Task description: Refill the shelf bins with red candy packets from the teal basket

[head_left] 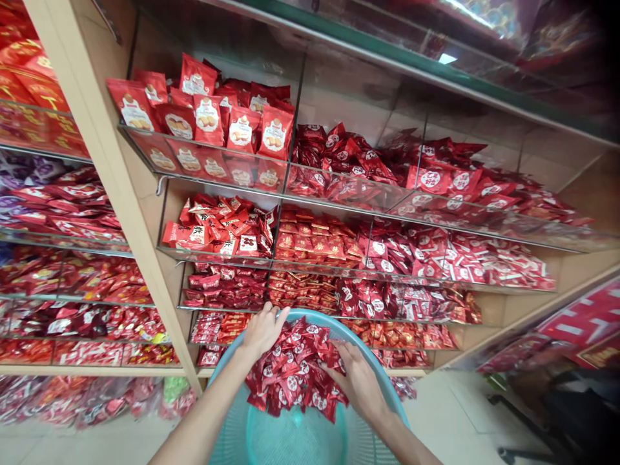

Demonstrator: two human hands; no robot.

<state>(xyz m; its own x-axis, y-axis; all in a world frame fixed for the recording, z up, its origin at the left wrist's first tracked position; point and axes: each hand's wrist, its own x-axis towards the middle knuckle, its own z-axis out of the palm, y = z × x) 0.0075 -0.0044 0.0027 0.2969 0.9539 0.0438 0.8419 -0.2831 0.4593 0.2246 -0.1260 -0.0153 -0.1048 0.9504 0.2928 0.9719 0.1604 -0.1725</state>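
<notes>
A large teal plastic basket [380,371] stands below me, with a heap of small red wrapped packets [295,371] at its far side and its mesh bottom showing nearer to me. My left hand [264,330] is at the basket's far left rim, its fingers pointing away and partly apart, with no packet visible in it. Against the right side of the heap lies my right hand [356,378], fingers spread and slightly curved, touching the packets. Whether it grips any single packet is not visible.
Wooden shelving [92,129] with glass-fronted compartments of red packets rises ahead and to the left. Larger red bags [208,119] fill the upper left compartment. Plastic-bagged goods [111,397] lie on the floor at left; a dark chair base [523,426] is at lower right.
</notes>
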